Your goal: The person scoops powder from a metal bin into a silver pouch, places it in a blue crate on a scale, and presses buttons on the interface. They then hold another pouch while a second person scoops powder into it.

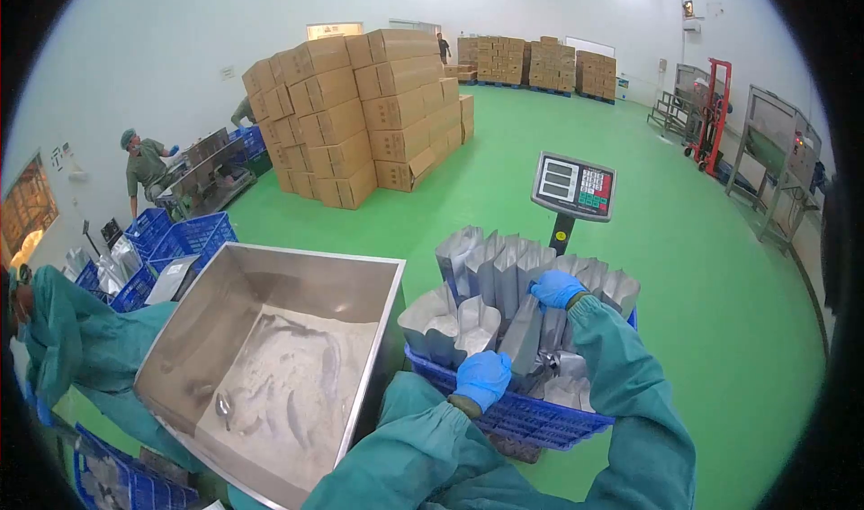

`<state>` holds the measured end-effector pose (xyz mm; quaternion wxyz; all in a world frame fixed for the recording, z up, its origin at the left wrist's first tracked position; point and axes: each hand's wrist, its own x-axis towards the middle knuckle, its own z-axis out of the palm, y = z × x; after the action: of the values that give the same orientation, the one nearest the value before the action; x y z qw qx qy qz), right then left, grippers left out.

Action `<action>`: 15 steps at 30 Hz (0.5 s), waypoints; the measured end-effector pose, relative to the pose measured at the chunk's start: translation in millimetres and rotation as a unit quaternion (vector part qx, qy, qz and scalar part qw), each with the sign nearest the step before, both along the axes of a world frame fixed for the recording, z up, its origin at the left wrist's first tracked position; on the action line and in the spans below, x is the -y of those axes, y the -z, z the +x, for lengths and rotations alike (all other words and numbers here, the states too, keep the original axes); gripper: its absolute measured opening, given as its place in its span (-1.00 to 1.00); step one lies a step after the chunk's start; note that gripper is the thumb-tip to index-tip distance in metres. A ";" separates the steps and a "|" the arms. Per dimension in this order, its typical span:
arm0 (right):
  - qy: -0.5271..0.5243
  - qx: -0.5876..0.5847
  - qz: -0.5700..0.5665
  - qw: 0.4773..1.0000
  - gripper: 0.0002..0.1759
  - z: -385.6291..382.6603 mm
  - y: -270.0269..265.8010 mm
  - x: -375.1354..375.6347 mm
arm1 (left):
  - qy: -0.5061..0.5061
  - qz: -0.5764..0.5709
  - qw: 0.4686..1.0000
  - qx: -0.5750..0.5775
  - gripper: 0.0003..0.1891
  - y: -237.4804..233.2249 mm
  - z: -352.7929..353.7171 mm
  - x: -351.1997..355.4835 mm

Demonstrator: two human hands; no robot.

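Observation:
Silver foil bags (499,262) stand packed upright in a blue plastic basket (531,420) in front of me, several with their tops open and pale powder visible inside. My right hand (556,288), in a blue glove, is closed on the top of a foil bag (522,330) in the middle of the basket. Lower down at the near side, my left hand (483,379), also gloved, has curled fingers at the edge of a foil bag; its fingertips are partly hidden. To the left is a steel bin (270,267) of pale powder (297,375), with a metal scoop (223,408) lying in it.
A scale display (573,186) rises behind the basket. Stacked cartons (328,118) stand ahead on the green floor (504,159). Blue crates (184,240) and a co-worker's sleeve (81,339) are at left. Another person (148,168) sits farther back. A red lifter (715,118) is at right.

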<state>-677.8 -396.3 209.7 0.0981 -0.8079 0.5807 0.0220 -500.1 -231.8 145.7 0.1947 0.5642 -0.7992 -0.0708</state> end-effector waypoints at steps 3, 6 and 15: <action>-0.036 0.013 0.045 0.998 -0.45 -1.2 15.4 3.8 | -0.044 0.062 0.997 -0.009 -0.72 8.6 1.1 6.8; 0.039 0.003 -0.040 0.998 -0.37 -1.3 84.1 13.6 | -0.100 0.128 0.986 -0.029 -0.61 46.6 9.3 20.7; 0.129 0.834 0.025 0.536 -0.66 30.0 9.5 -132.9 | -0.093 -0.084 0.920 -0.371 -0.35 -73.8 119.8 -76.1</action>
<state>-647.8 -263.4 200.2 0.5596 -0.3742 0.3337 -0.6599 -380.3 -155.7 219.5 0.5295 0.5507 -0.6168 -0.1897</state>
